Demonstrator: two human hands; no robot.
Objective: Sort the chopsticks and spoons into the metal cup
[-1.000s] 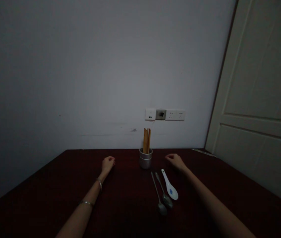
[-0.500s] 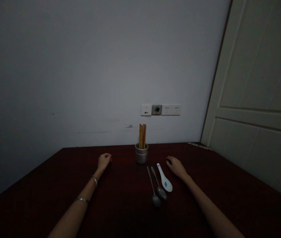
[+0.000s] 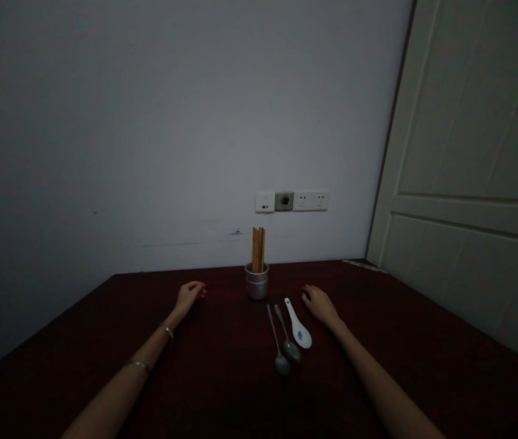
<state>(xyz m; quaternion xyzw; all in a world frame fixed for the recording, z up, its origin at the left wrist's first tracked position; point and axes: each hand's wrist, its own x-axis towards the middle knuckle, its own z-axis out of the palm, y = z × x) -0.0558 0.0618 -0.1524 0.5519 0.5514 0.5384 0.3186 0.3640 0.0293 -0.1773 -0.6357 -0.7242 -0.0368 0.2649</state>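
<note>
My left hand (image 3: 189, 295) rests on its side on the dark red table, left of a metal cup (image 3: 257, 289). Its fingers are loosely bent, a little apart, and hold nothing. Palm down, my right hand (image 3: 320, 305) lies on the tabletop with its fingers spread and nothing in it. Several wooden chopsticks (image 3: 258, 250) stand upright in the cup. Closest to my right hand lies a white soup spoon (image 3: 298, 327) with a blue mark. Beside it are a metal spoon (image 3: 291, 349) and a longer-handled metal spoon (image 3: 281, 361), both with handles pointing away from me.
The table (image 3: 222, 378) meets a pale wall (image 3: 194, 122) at its far edge. Wall sockets (image 3: 311, 201) and a switch plate (image 3: 284, 201) sit above the cup. A panelled door (image 3: 469, 152) stands to the right. A thin strip (image 3: 363, 265) lies at the far right edge.
The whole view has shifted slightly, so things sit a little further left. My left forearm lies further out to the left, and its fingers look a little looser. The cup and spoons keep their places.
</note>
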